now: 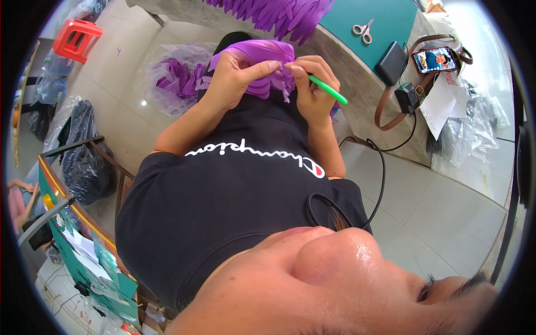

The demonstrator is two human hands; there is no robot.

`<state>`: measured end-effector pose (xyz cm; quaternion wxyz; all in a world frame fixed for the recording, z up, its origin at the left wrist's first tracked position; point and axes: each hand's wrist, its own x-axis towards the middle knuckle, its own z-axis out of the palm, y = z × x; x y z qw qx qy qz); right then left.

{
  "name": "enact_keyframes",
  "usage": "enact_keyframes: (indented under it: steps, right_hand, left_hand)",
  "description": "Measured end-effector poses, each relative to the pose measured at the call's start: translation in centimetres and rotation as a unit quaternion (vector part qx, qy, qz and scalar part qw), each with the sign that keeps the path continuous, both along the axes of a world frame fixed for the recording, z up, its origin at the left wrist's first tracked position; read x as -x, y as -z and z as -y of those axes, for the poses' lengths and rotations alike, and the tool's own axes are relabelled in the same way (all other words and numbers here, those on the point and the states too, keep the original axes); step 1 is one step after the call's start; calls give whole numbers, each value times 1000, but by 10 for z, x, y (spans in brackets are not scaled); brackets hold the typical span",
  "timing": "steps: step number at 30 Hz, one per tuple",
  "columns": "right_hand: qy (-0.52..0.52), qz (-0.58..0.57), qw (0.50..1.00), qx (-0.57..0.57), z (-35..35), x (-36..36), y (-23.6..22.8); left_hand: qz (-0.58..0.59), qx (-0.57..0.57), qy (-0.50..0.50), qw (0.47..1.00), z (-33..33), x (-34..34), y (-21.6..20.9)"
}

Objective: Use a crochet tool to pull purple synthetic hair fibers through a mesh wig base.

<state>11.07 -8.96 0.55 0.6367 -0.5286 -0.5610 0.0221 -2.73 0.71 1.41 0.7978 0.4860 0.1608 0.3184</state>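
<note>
In my left hand (230, 78) is a bunch of glossy purple strips (254, 51), with the thumb and fingers closed on its edge. My right hand (317, 84) meets it from the other side, thumb and fingertips pinched at the purple edge. A slim green pen-like tool (328, 90) is also gripped in that hand, its rounded end sticking out to the right; its working tip is hidden by my fingers. The fingertips of both hands are close together over my lap.
Ahead, more purple strips (279, 12) hang over the table edge beside a green mat (357, 14) with scissors (364, 32). A black box (392, 63), phone (434, 60) and brown strap (385, 111) lie right. Left are a plastic bag (159, 92) and red stool (77, 40).
</note>
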Motion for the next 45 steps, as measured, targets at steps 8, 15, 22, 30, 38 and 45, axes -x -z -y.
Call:
enact_keyframes:
  steps: [8,15,22,30,38,45]
  right_hand:
    - [-205,-334,918,-60,7,-22,10]
    - [-41,-150,987,46,-12,-1,-4]
    - [-48,-171,981,75,-10,2,-7]
    - [-131,-348,926,62,-9,-4,-10]
    - [-136,-347,927,34,-12,-3,-8]
    - [-135,-360,923,-2,-14,0,-9]
  left_hand:
    - [-14,-26,-3,1000,-9,2,5]
    - [-29,-19,11,999,-7,-1,-5]
    - [-49,-75,-42,995,-4,-5,1]
    - [-87,-155,-37,983,-4,-6,2]
    - [-249,-465,-202,825,-4,-15,13]
    - [-252,-575,-183,757,-4,-11,15]
